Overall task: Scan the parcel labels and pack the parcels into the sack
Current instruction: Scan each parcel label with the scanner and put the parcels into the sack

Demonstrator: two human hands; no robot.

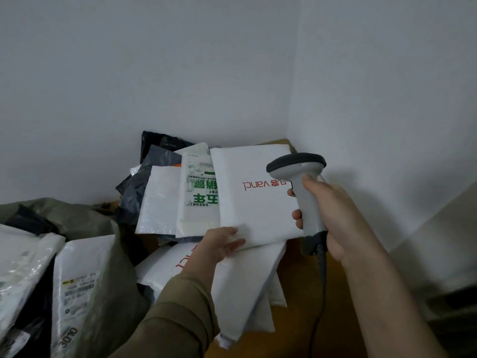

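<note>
A white parcel with red "vancl" lettering (255,202) lies on top of a pile in the corner. My left hand (222,242) grips its near edge, fingers on top. My right hand (327,215) grips the handle of a grey barcode scanner (299,174), whose dark head hovers over the parcel's right side. Beside it lie a white parcel with green print (198,195) and a plain white one (158,200). An olive-green sack (85,220) stands open at the left, holding labelled white parcels (77,293).
More white parcels (245,288) lie under my left arm on the brown table (294,329). Dark grey mailers (157,156) are stacked at the back of the pile. White walls close the corner behind and to the right. The scanner's cable (321,280) hangs down.
</note>
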